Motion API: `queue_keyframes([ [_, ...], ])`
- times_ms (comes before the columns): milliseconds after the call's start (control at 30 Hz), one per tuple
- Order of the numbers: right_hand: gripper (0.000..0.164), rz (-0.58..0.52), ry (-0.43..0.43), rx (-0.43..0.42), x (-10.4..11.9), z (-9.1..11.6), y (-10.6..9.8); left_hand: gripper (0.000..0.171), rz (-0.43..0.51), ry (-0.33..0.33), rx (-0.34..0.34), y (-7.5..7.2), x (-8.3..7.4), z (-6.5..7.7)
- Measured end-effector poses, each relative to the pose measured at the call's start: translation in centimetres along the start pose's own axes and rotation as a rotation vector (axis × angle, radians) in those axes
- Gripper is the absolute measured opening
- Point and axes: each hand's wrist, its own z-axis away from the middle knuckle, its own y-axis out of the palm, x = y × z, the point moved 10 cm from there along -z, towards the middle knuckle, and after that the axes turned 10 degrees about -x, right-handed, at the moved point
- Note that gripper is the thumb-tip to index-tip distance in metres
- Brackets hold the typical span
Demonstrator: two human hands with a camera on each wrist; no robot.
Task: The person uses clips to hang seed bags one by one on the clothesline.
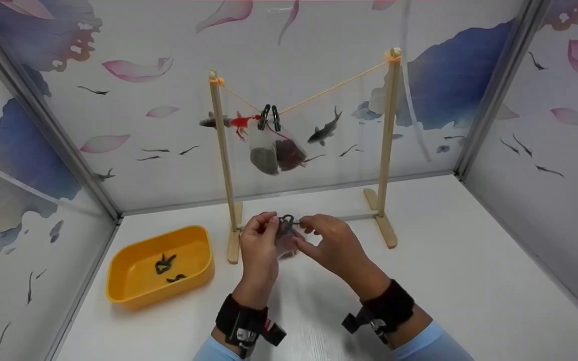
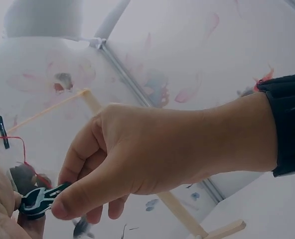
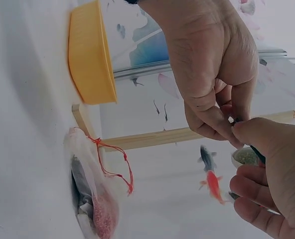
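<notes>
Out in front of me, my left hand [image 1: 261, 245] and right hand [image 1: 336, 245] meet at a dark green clothespin [image 2: 37, 200]. Left fingertips pinch one end of it. At the other end, the right thumb and bent fingers pinch it, partly covering it. Below the hands a translucent drawstring pouch [image 3: 92, 189] lies on the table, its red cord [image 3: 122, 174] loose and its contents dark and reddish. Hanging from an orange string [image 1: 336, 87] behind are a pouch with grey contents [image 1: 264, 158] and a dark red one [image 1: 290, 154], under dark clothespins [image 1: 269, 118].
The string sags between two wooden posts [image 1: 388, 135] on flat wooden feet, joined by a low crossbar [image 1: 354, 216]. To the left, a yellow tray [image 1: 118, 281] contains dark clothespins [image 1: 164, 263]. Printed panels enclose the white table [image 1: 469, 281] at the back and sides.
</notes>
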Motion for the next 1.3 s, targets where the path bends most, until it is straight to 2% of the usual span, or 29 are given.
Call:
queue_keyframes([
  [67, 0.038, 0.019, 0.003, -0.003, -0.4, -0.1, -0.2, 0.012, -0.121, 0.011, 0.029, -0.2, 0.2, -0.7],
  [100, 0.038, 0.028, 0.008, -0.004, -0.6, -0.2, -0.4, 0.014, -0.214, 0.035, 0.045, -0.4, 0.2, -1.1],
  [167, 0.037, 0.045, 0.025, 0.0, -1.2, -0.3, -0.6, 0.018, -0.496, 0.111, 0.079, -1.0, 0.5, -2.2],
  [267, 0.033, 0.069, 0.054, 0.017, -2.2, -0.4, -0.8, 0.032, -1.028, 0.256, 0.09, -2.6, 1.2, -3.9],
  [333, 0.031, 0.08, 0.072, 0.035, -2.9, -0.3, -0.8, 0.043, -1.338, 0.303, 0.093, -4.0, 2.1, -4.8],
  [400, 0.029, 0.088, 0.085, 0.051, -3.5, -0.2, -0.8, 0.052, -1.527, 0.29, 0.106, -5.3, 3.1, -5.4],
  [433, 0.028, 0.092, 0.089, 0.058, -3.8, -0.2, -0.7, 0.056, -1.576, 0.275, 0.12, -5.8, 3.5, -5.6],
  [500, 0.025, 0.1, 0.099, 0.069, -4.3, -0.2, -0.7, 0.061, -1.62, 0.257, 0.144, -6.4, 4.1, -5.6],
  [667, 0.018, 0.111, 0.142, 0.094, -5.4, 0.0, -0.4, 0.062, -1.608, 0.272, 0.175, -6.3, 5.0, -5.6],
  [867, 0.017, 0.111, 0.204, 0.112, -6.3, 0.3, -0.1, 0.048, -1.591, 0.228, 0.175, -6.5, 6.0, -5.7],
  [1133, 0.016, 0.092, 0.251, 0.123, -7.0, 0.4, -0.2, 0.027, -1.569, 0.233, 0.178, -6.0, 6.3, -6.0],
  [1300, 0.016, 0.076, 0.262, 0.129, -7.1, 0.4, -0.3, 0.022, -1.513, 0.261, 0.197, -5.5, 6.1, -6.0],
])
